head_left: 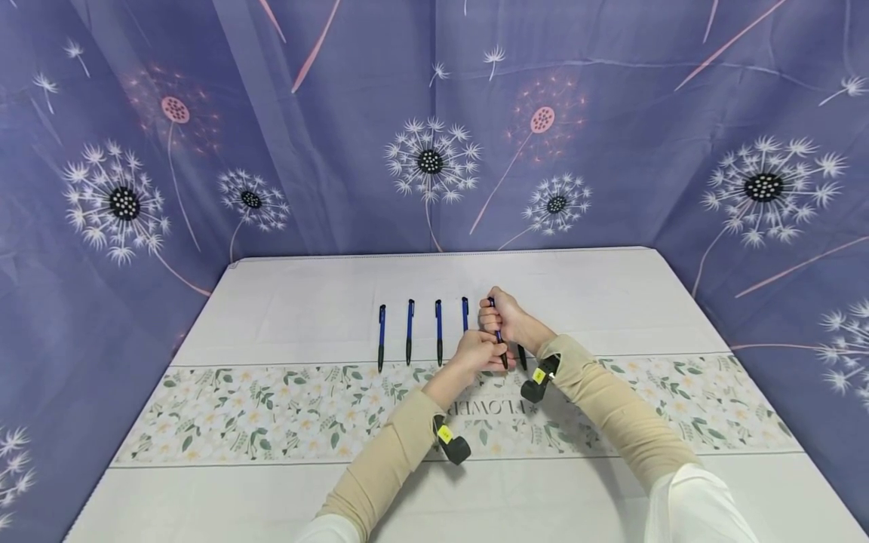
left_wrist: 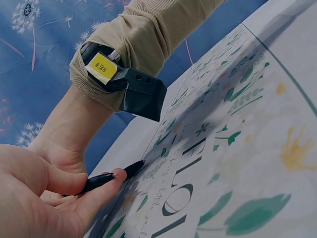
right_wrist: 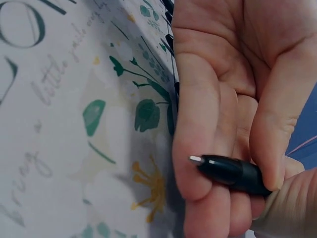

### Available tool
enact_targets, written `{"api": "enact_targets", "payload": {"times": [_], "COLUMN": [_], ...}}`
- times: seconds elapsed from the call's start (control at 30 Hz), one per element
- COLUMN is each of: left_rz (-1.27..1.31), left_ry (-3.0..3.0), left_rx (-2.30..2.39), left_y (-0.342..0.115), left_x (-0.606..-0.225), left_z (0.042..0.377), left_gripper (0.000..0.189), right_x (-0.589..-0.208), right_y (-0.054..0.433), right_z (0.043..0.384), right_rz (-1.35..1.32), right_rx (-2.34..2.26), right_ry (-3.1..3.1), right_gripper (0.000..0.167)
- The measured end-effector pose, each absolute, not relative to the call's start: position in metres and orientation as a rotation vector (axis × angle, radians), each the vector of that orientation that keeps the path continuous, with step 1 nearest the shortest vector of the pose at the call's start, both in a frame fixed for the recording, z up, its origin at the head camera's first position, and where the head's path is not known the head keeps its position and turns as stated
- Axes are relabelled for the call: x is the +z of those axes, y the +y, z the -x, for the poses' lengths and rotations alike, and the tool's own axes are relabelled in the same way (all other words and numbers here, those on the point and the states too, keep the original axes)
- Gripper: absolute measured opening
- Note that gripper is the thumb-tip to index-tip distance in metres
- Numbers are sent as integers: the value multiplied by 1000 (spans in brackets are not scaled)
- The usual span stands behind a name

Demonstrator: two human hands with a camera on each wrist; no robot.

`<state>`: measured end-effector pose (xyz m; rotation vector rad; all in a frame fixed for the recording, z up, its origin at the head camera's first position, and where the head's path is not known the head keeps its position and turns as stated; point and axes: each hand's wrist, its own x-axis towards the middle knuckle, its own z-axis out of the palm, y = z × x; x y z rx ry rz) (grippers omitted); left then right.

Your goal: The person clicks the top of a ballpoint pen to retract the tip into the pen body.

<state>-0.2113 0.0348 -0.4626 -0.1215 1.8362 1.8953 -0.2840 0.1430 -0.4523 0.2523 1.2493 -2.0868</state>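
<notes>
A blue ballpoint pen with a black grip (head_left: 504,360) is held by both hands above the table. My right hand (head_left: 504,313) wraps its fingers around the blue upper part. My left hand (head_left: 479,353) pinches the black lower end between thumb and fingers. In the right wrist view, the pen's black end (right_wrist: 233,173), metal tip showing, lies across the left fingers (right_wrist: 195,124). Another pen (head_left: 521,357) lies on the table, mostly hidden under the right wrist; its black end (left_wrist: 133,169) shows in the left wrist view.
Several matching pens (head_left: 410,332) lie in a spaced row left of the hands, tips towards me. A floral runner (head_left: 271,415) crosses the white table (head_left: 305,302). A blue dandelion-patterned curtain (head_left: 339,188) hangs behind and at both sides. Each wrist carries a black camera (head_left: 536,386).
</notes>
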Motion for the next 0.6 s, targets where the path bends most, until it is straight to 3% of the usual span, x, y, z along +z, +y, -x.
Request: {"api": "enact_targets", "payload": {"times": [0.6], "left_rz": [154], "left_ry": [1789], "left_rx": [1974], "left_y": [37], "left_x": [-464], "left_z": [207], "left_gripper": [29], "right_x": [-451], "right_y": [140], "right_z": [281], "right_rz": [-306], "right_rx": [-2076], "right_ry": [1328], "right_gripper": [42]}}
